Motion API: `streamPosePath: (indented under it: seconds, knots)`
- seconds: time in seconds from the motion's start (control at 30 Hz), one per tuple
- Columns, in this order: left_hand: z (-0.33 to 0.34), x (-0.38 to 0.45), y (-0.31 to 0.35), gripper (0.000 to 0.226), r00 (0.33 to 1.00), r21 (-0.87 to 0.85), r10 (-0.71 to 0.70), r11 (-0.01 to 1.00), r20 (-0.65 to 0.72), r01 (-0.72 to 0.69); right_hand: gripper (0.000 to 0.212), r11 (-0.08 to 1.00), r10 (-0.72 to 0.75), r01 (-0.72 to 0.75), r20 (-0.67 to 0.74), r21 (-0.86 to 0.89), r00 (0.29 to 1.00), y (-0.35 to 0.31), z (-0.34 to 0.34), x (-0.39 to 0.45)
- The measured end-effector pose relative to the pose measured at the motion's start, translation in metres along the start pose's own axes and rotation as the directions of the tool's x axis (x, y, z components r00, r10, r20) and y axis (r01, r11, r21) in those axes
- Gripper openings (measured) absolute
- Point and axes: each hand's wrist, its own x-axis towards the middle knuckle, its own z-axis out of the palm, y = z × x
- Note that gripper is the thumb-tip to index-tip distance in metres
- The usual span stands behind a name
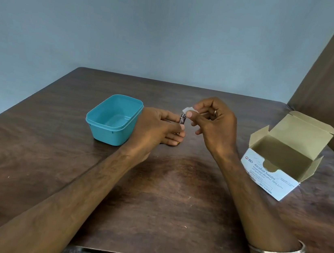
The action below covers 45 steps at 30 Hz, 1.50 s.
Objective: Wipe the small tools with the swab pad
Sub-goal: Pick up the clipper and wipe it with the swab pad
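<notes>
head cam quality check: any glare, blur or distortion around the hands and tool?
Head view: soft, even light, with a mild sheen on the table; wide-angle bowing at its edges; the small tool in the left hand is too tiny and soft to read; the swab pad in the right hand is clear.

"BD Alcohol Swabs, Isopropyl Alcohol 70% (v/v)" on the white carton [267, 180] (smaller print illegible)

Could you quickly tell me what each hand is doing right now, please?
Left hand: grips a small metal tool.
Right hand: pinches the white swab pad.
</notes>
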Motion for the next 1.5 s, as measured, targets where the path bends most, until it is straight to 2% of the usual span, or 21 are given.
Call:
streamPosePath:
  seconds: [0.13,0.33,0.43,0.5,0.67,0.83,1.07,1.27,1.4,1.5]
  knots:
    - [0.000,-0.001,0.000,0.011,1.000,0.019,0.013,1.000,0.015,-0.014,0.027,1.000,-0.009,0.009,-0.004,-0.011,1.000,-0.001,-0.001,0.000]
    - [-0.002,0.001,0.001,0.009,1.000,-0.004,-0.020,1.000,-0.004,0.020,0.011,1.000,0.019,-0.019,-0.027,-0.004,0.999,0.001,-0.002,0.002]
    - [-0.002,0.001,0.002,0.010,0.998,-0.084,-0.066,0.994,0.007,0.066,0.005,1.000,0.016,-0.016,-0.005,0.011,1.000,0.004,-0.003,0.003]
    - [-0.003,0.000,0.003,0.011,0.993,-0.118,-0.115,0.986,0.038,0.119,0.009,1.000,0.002,-0.002,0.018,0.009,1.000,0.004,-0.003,0.003]
    - [-0.006,0.000,0.004,0.015,0.975,-0.125,-0.194,0.970,0.108,0.206,0.009,1.000,-0.019,0.018,0.071,0.017,0.997,0.003,-0.002,0.003]
    - [-0.006,0.001,0.004,0.006,0.988,-0.183,-0.153,0.971,0.037,0.157,0.007,0.998,-0.051,0.046,0.118,0.050,0.992,0.004,-0.004,0.004]
    - [-0.009,0.003,0.005,0.005,0.993,-0.183,-0.072,0.982,-0.095,0.053,0.012,0.999,-0.039,0.031,0.201,0.040,0.979,0.004,-0.003,0.004]
    - [-0.007,0.004,0.005,0.008,0.992,-0.177,-0.048,0.984,-0.120,0.027,0.024,0.998,-0.061,0.065,0.237,-0.012,0.970,0.005,-0.001,0.002]
    - [-0.008,0.005,0.006,0.008,0.988,-0.190,-0.034,0.982,-0.148,0.005,0.018,0.988,-0.053,0.095,0.310,-0.125,0.949,0.010,-0.003,0.003]
    - [-0.009,0.005,0.006,0.006,0.988,-0.188,-0.016,0.982,-0.151,-0.013,0.018,0.987,-0.053,0.098,0.314,-0.127,0.948,0.009,-0.003,0.003]
